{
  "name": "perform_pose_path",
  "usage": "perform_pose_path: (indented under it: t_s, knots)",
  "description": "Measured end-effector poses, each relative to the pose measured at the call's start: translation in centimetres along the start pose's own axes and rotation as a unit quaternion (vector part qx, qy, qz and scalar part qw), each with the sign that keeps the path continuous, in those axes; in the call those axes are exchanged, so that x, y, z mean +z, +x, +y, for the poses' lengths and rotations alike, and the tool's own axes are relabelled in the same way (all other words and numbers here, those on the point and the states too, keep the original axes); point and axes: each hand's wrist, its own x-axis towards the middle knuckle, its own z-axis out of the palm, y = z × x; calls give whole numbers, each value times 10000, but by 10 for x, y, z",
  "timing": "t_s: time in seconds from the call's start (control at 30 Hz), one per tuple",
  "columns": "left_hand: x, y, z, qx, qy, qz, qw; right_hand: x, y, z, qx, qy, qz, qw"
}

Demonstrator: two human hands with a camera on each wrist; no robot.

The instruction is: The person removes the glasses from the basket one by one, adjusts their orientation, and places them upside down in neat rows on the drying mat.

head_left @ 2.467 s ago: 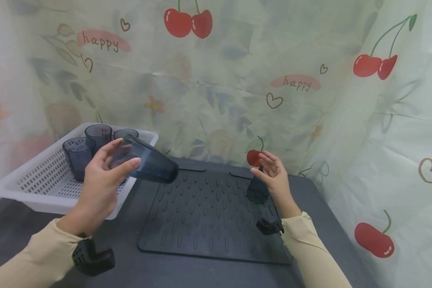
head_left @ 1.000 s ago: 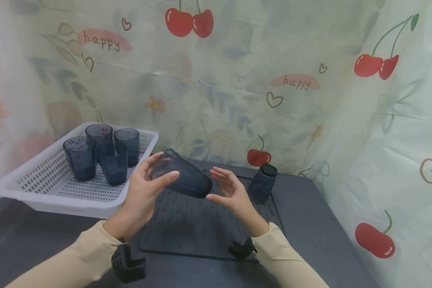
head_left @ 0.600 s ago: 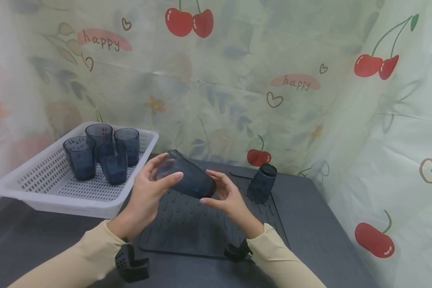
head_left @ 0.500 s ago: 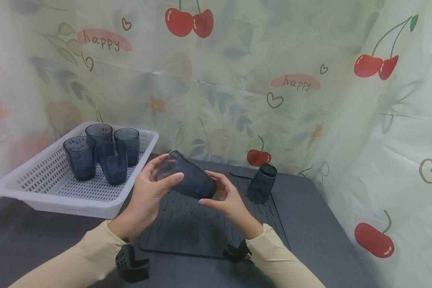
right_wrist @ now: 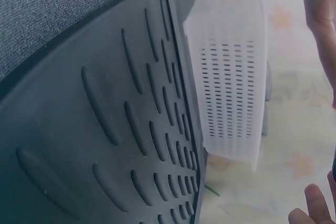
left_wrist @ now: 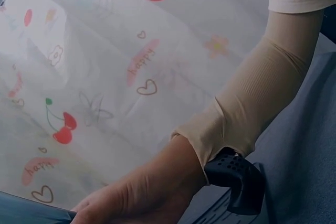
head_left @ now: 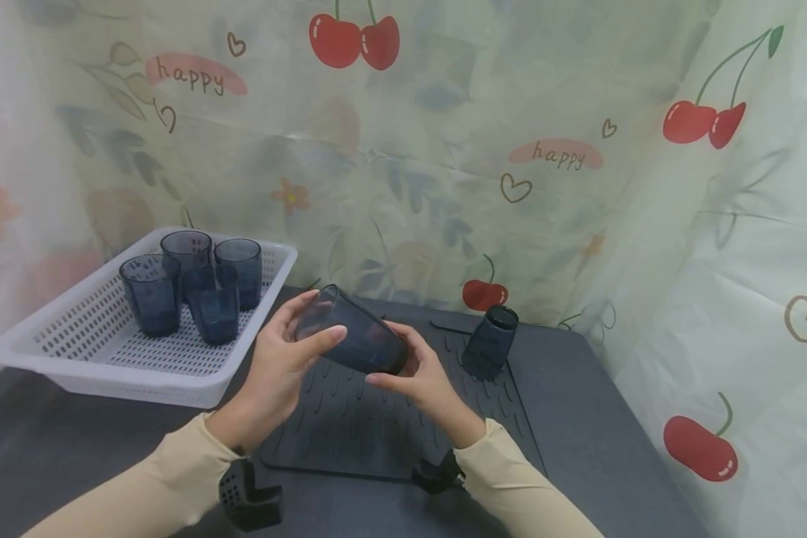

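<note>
I log, head view: white basket at 9 o'clock, 4 glasses inside; left hand, fingers curled glass-wide round the rim end of tilted glass, 7 o'clock; right hand, fingers gripping its base; inverted glass on mat, 4 o'clock.

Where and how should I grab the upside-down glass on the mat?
Probably round the glass, a little below its upturned base, coming from above and the near side: it stands rim down, narrowing upward, with the curtain behind it.
</note>
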Motion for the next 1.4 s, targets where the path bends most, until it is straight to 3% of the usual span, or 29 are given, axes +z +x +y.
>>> perform_pose_path:
  t_s: [0.23,0.7,0.97,1.27,1.4]
  knots:
    - [-1,0,-2,-58,-77,-50,9999,1,-1,1,-33,137,15,9999]
    - [-3,0,-1,-188,-308,-334,9988,-3,-7,-9,-66,-107,382,9992]
    - [-9,1,1,-121,-200,-745,9969,-7,-10,-18,-214,-176,556,9981]
    - [-16,2,-4,-295,-151,-1163,9927,-11,-11,-23,-414,108,790,9960]
    - [-20,3,-8,-397,123,-1458,9884,-13,-11,-25,-547,403,861,9940]
